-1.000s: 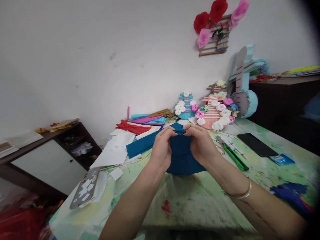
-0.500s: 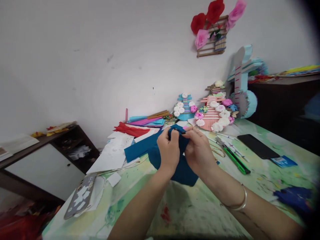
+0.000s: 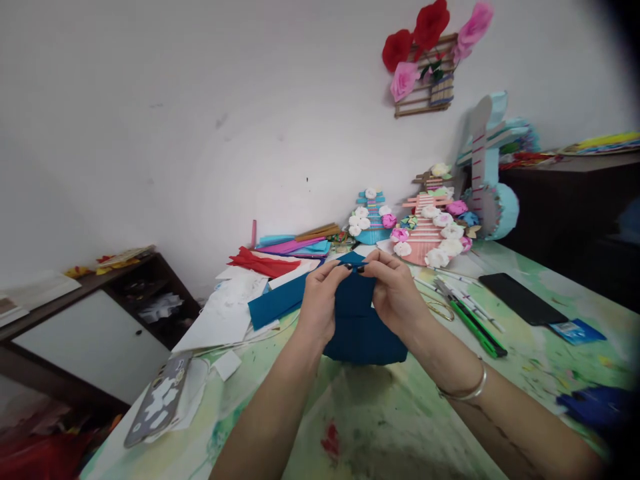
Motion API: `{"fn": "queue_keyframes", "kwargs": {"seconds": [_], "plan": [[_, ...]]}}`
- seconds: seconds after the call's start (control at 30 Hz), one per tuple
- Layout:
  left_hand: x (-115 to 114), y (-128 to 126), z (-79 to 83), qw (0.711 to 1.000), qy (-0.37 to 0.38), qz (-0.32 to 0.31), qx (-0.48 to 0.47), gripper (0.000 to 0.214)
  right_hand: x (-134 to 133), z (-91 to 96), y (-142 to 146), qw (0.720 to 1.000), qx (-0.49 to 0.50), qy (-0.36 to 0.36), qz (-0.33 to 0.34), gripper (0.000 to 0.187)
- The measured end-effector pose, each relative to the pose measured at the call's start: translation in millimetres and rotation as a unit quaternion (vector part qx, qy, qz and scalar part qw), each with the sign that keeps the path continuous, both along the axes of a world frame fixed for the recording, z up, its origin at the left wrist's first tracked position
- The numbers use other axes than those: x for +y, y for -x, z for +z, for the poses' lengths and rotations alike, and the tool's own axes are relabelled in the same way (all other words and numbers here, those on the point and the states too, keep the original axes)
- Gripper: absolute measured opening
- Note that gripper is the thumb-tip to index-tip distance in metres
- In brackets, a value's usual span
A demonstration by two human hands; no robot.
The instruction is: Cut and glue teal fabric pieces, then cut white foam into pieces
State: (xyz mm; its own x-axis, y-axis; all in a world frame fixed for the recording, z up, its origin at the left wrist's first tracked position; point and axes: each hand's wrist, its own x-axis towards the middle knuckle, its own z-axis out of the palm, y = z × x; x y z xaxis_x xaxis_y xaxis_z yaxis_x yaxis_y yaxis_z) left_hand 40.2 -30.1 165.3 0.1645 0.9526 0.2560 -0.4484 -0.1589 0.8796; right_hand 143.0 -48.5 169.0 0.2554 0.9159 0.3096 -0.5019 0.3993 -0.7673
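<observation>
A piece of dark blue paper (image 3: 361, 327) hangs upright above the paint-stained table (image 3: 380, 413). My left hand (image 3: 320, 300) pinches its top edge from the left with closed fingers. My right hand (image 3: 397, 293), a bangle on its wrist, pinches the same top edge from the right. The fingertips of both hands meet at the paper's upper fold. A long blue paper strip (image 3: 277, 301) lies on the table just behind my left hand.
White sheets (image 3: 225, 310) and a patterned phone (image 3: 159, 400) lie at the left. Coloured paper (image 3: 293, 245), flower-covered stick crafts (image 3: 425, 227), pens and a green cutter (image 3: 475, 327), a black phone (image 3: 523, 299) and a blue packet (image 3: 575, 330) fill the far and right side. A dark cabinet (image 3: 100, 320) stands left.
Half a second ago my left hand was closed over the paper's top and the sheet was skewed. Now both hands pinch the top edge side by side and the paper hangs straight.
</observation>
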Motion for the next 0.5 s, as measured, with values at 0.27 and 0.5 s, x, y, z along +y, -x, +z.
{"fn": "queue_keyframes", "kwargs": {"seconds": [0.27, 0.5], "plan": [[-1, 21, 22.3, 0.989, 0.034, -0.102, 0.098, 0.008, -1, -4.3, 12, 1.0, -0.011, -0.02, -0.01, 0.007], [1, 17, 20.9, 0.994, 0.01, -0.034, 0.103, 0.007, 4, 0.1, 15, 1.0, -0.018, -0.007, -0.022, 0.008]]}}
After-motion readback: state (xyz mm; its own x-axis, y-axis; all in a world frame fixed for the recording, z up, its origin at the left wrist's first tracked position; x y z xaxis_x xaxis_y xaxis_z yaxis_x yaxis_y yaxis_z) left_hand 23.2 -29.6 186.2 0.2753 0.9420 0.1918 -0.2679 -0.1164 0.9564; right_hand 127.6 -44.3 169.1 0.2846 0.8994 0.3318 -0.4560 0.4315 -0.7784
